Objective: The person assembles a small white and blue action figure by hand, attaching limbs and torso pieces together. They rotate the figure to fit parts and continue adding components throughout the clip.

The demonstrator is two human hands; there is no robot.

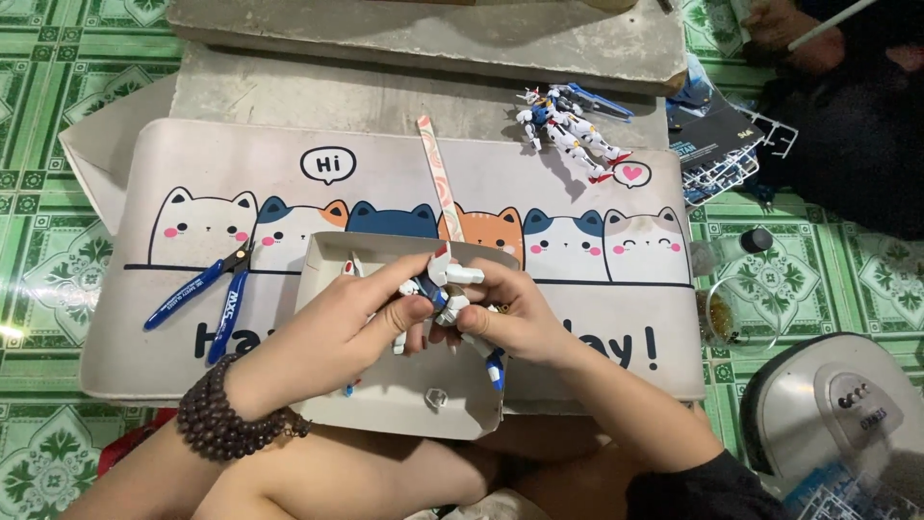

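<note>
Both my hands grip a small white, blue and red robot model (445, 285) over a shallow grey cardboard tray (385, 400). My left hand (346, 323), with a dark bead bracelet on the wrist, pinches the model's left side. My right hand (505, 313) grips its right side and lower part. A small loose white piece (436, 396) lies in the tray near its front edge.
Blue-handled nippers (217, 294) lie at the left on a cat-print mat (577, 318). A striped file stick (438, 173) and a finished robot model (570, 127) lie farther back. Plastic part frames (727, 164), a small clear dish (736, 313) and a grey appliance (837, 404) are at the right. Another person's hand (784, 29) is at the top right.
</note>
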